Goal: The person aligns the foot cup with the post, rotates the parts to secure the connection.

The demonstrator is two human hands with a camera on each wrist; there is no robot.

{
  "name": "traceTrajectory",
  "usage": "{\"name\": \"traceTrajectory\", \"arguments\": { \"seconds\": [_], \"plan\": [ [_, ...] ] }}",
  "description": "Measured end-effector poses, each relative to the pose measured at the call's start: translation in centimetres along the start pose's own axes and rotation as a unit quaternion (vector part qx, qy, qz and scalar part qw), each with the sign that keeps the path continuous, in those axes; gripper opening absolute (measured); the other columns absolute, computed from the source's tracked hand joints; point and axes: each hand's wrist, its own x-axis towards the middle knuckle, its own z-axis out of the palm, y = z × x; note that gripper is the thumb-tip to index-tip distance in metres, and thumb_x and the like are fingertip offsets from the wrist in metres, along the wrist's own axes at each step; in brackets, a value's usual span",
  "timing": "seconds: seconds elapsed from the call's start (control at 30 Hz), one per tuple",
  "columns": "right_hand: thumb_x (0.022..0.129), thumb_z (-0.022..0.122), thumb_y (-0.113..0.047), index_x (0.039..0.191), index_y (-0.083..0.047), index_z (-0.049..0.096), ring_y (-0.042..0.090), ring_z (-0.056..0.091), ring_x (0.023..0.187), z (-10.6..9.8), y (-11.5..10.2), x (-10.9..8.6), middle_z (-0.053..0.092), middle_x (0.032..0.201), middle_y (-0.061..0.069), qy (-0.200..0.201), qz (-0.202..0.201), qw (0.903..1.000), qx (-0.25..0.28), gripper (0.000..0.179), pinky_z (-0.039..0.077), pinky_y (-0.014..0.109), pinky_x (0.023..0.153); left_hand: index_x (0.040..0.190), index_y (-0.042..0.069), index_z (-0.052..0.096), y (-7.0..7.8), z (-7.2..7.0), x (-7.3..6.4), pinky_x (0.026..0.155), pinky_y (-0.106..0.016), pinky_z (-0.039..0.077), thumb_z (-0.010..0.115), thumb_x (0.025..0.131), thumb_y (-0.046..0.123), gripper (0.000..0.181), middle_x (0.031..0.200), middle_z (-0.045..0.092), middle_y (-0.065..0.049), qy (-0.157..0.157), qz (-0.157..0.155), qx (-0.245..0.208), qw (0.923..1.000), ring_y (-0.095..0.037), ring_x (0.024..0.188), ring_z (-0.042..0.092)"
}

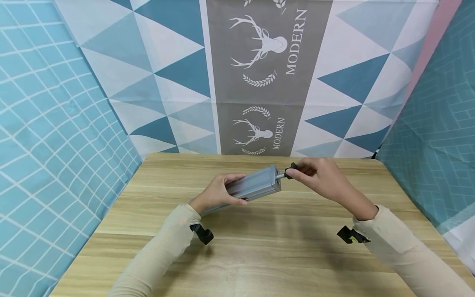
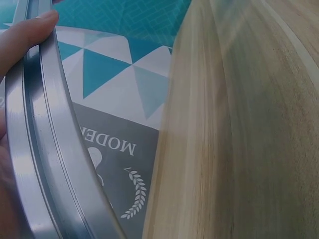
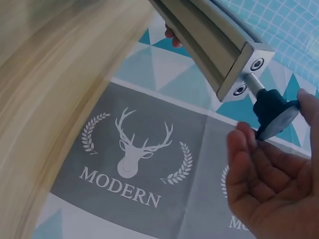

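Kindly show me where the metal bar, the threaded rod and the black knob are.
Metal bar (image 1: pixel 257 184): head view, its long side.
Threaded rod (image 3: pixel 254 84): right wrist view, middle of exposed part.
Black knob (image 3: pixel 269 107): right wrist view, its dark body.

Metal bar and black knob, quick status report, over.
Left hand gripping metal bar. Right hand pinching black knob. Threaded rod showing between knob and bar. Nothing visibly in the way.

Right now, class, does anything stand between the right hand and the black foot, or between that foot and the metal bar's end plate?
Nothing visible does. The right hand holds the black foot directly; only its own threaded stud spans the gap to the end plate of the metal bar.
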Motion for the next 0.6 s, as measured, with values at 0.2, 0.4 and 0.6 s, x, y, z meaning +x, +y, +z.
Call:
{"name": "traceTrajectory", "arguments": {
  "seconds": [0.2, 0.4, 0.6],
  "plan": [
    [0.086, 0.069, -0.041, 0.128, -0.005, 0.060, 0.024, 0.066, 0.094, -0.4, 0.1, -0.1, 0.069, 0.106, 0.008, -0.033, -0.023, 0.9987, -0.030, 0.056, 0.053, 0.043, 0.079, 0.131, 0.012, 0.060, 0.1, 0.1, 0.0, 0.094, -0.036, 0.044, 0.090, 0.063, 0.018, 0.074, 0.127, 0.063, -0.004, -0.003, -0.011, -0.006, 0.9999, -0.017, 0.108, 0.059],
    [0.077, 0.081, -0.010, 0.142, -0.009, 0.047, 0.028, 0.062, 0.111, -0.5, 0.3, -0.1, 0.057, 0.134, 0.012, -0.031, -0.153, 0.9860, -0.060, 0.073, 0.051, 0.042, 0.087, 0.134, 0.009, 0.057, 0.1, 0.1, 0.0, 0.095, -0.038, 0.044, 0.089, 0.065, 0.015, 0.076, 0.130, 0.060, -0.007, -0.009, -0.020, 0.000, 0.9998, -0.019, 0.111, 0.058],
    [0.083, 0.075, -0.010, 0.132, -0.006, 0.057, 0.022, 0.065, 0.102, -0.2, 0.2, 0.0, 0.067, 0.116, 0.009, -0.013, -0.153, 0.9876, -0.031, 0.052, 0.053, 0.040, 0.083, 0.132, 0.007, 0.059, 1.1, -0.1, -0.1, 0.094, -0.036, 0.045, 0.088, 0.065, 0.014, 0.073, 0.128, 0.062, -0.007, -0.007, -0.014, 0.003, 0.9999, -0.018, 0.108, 0.059]
  ]
}}
